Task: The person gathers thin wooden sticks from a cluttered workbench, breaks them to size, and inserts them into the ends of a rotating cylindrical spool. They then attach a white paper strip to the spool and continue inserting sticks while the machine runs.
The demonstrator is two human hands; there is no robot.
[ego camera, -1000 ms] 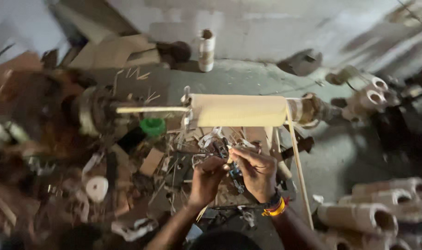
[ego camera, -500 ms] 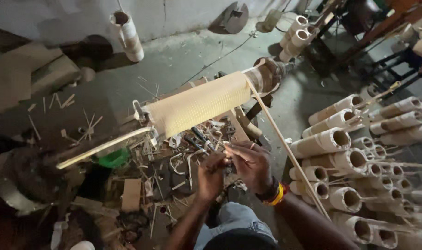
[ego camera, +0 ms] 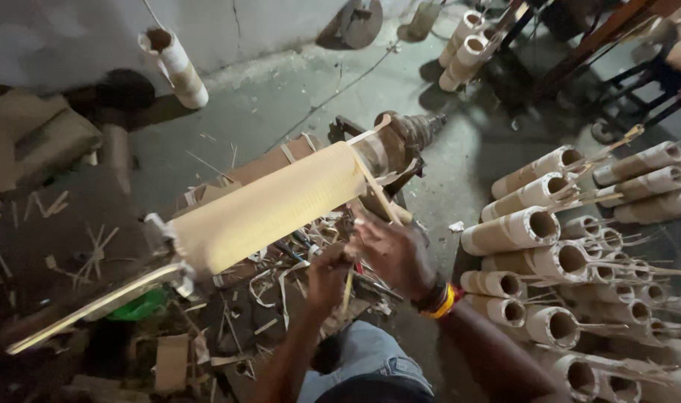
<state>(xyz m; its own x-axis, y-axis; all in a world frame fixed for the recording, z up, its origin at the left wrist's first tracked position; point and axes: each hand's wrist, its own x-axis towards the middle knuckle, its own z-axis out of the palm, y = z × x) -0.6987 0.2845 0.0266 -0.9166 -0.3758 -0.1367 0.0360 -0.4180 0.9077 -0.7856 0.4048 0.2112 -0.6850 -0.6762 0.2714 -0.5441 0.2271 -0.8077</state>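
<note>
Evidently both hands met just below the pale roll. Left hand pinched a thin strip. Right hand curled; its grip could not be told.

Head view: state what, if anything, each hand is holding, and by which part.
The left hand pinches a thin pale strip near its upper end. The right hand is closed around something beside it; what it grips cannot be told.
</note>
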